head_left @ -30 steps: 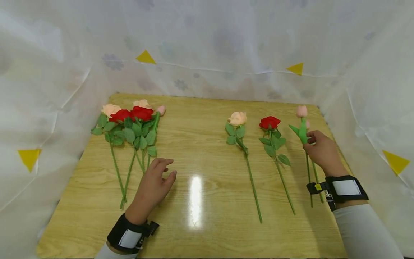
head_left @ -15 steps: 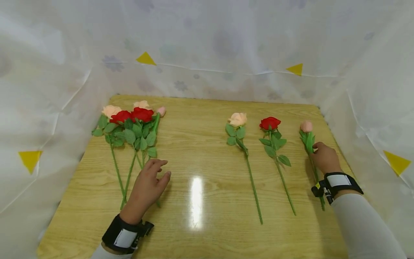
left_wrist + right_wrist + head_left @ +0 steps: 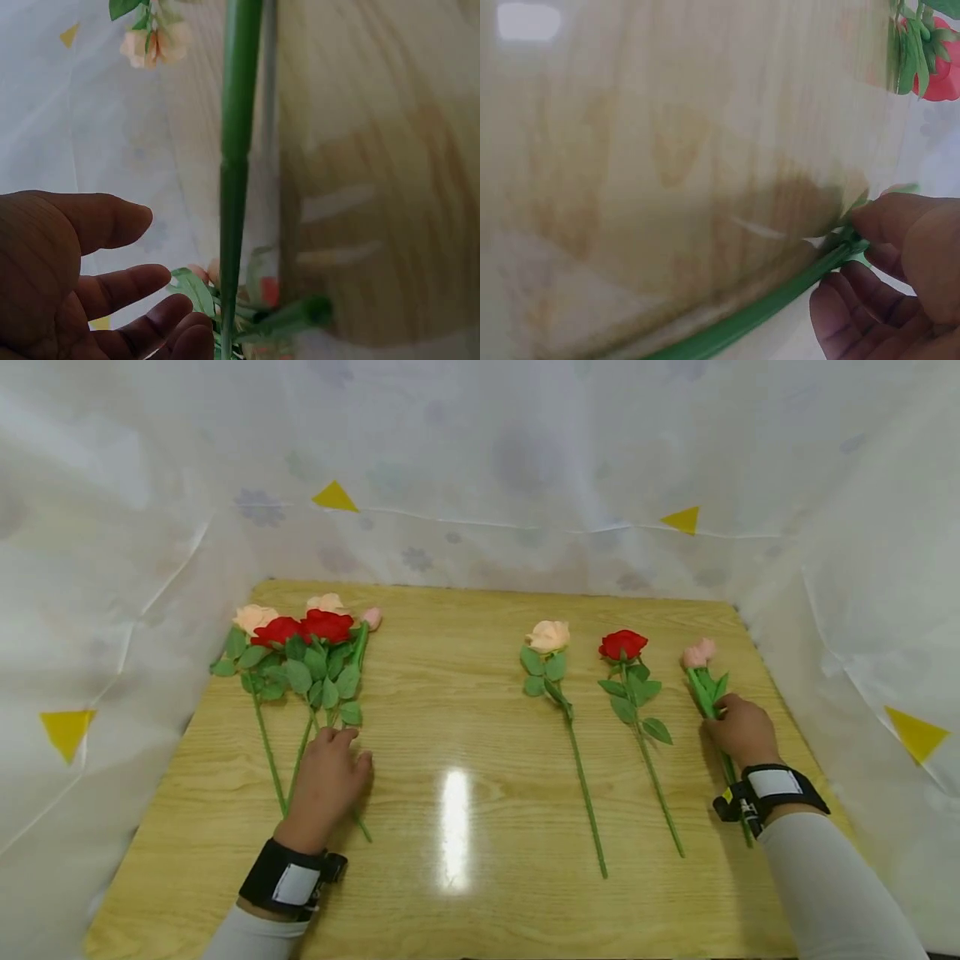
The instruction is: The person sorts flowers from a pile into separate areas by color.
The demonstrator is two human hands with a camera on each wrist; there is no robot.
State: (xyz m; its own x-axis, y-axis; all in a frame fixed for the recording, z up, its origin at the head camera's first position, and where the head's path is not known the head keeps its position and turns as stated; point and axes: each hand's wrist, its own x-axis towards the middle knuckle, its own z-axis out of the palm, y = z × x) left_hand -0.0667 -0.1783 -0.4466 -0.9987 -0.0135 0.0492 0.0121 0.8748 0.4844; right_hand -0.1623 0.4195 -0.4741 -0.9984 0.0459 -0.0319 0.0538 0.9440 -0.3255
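In the head view my right hand [image 3: 742, 732] is at two pink tulips [image 3: 697, 653] on the right, whose heads lie side by side. Seen from the right wrist, thumb and fingers stand on either side of a green tulip stem [image 3: 750, 319] and pinch it just below the leaves. My left hand [image 3: 325, 785] hovers over the stems of the left bunch, palm down, holding nothing. Its thumb and fingers are spread in the left wrist view, beside a green stem [image 3: 237, 135]. That bunch has red roses [image 3: 327, 626], peach roses [image 3: 255, 617] and a pink tulip [image 3: 372, 617].
A single peach rose [image 3: 548, 637] and a single red rose [image 3: 623, 645] lie apart on the wooden table [image 3: 465, 710], stems toward me. White sheeting [image 3: 480, 460] with yellow triangles walls the back and sides. Light glares off the middle of the tabletop.
My right hand has brought the raised tulip down beside the other one, and their heads have shifted slightly left. My left hand has moved left and closer over the left bunch's stems.
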